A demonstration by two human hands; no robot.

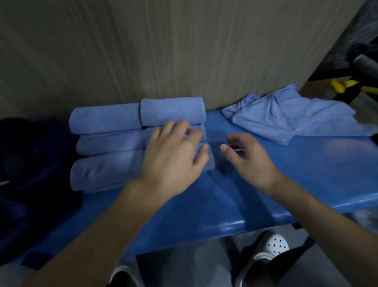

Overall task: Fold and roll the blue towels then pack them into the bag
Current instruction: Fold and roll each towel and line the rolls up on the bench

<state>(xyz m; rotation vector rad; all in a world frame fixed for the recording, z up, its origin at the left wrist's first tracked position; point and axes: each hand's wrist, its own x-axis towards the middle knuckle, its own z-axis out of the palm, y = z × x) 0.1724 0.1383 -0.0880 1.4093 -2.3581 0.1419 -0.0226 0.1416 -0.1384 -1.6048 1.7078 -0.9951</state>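
Stacking seems the step: left hand (173, 158) rests relaxed on the rolled towels (104, 118), right hand (245, 159) hovers empty, fingers loosely curled; crumpled towel (290, 115) likely next.

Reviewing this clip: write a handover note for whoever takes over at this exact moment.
Left hand: rests on the rolled towels, gripping nothing.
Right hand: loosely open above the blue table, empty.
Done: several rolls stacked by the wall.
Left: the crumpled towel at the right needs folding and rolling; the stacked rolls are not yet in the dark bag at the left.
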